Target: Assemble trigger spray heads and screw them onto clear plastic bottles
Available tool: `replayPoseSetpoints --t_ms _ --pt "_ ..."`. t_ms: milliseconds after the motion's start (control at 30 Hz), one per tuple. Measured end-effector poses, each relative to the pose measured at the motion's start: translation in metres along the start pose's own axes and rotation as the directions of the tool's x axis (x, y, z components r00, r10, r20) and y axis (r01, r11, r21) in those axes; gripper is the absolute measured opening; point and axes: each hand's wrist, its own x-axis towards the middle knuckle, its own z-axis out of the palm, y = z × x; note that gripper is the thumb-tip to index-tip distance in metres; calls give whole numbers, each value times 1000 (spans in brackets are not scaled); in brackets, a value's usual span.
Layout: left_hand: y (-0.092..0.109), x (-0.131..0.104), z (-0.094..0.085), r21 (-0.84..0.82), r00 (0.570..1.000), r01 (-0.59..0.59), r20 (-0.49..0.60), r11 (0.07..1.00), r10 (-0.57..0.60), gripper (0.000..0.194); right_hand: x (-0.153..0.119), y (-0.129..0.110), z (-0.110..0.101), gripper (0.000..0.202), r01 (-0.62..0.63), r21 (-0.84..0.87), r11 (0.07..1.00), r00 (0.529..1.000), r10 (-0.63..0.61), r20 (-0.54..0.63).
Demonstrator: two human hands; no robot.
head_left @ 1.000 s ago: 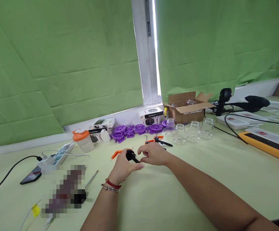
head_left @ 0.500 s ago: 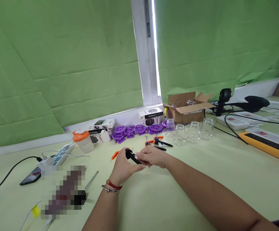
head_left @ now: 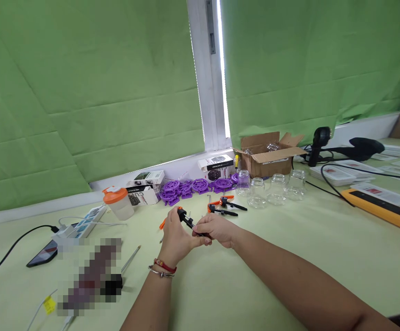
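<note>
In front of me, both hands hold a black part with a thin metal shaft (head_left: 187,220), tilted down to the right. My left hand (head_left: 177,239) is wrapped around its upper left end, where a bit of orange shows. At the lower right end, my right hand (head_left: 217,229) pinches the part with thumb and fingers, which partly cover it. An orange piece (head_left: 162,224) lies behind my left hand, mostly hidden. Two similar black-and-orange parts (head_left: 223,211) with dark handles rest on the table just beyond my right hand.
Purple plastic discs (head_left: 200,185) and printed boxes (head_left: 144,195) line the window side. Clear jars (head_left: 277,189) stand before a cardboard box (head_left: 272,154). At left are an orange-lidded cup (head_left: 119,202), a phone (head_left: 44,253), cables and a screwdriver (head_left: 131,259).
The black part has shifted slightly toward me, showing more of its metal shaft. My right hand has moved a little left and down along it.
</note>
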Motion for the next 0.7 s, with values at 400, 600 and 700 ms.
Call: replayPoseSetpoints --t_ms 400,600,700 --pt "-5 0 -4 76 985 -70 -152 995 81 81 -17 -27 -44 23 126 -695 707 907 -366 -208" --pt "-36 11 -12 138 906 306 -345 942 -244 37 -37 9 -63 26 -71 -970 233 865 -470 -176" --pt "-50 13 -18 140 853 456 -350 879 -387 33 -36 34 -67 23 -75 -990 116 889 -443 -119"
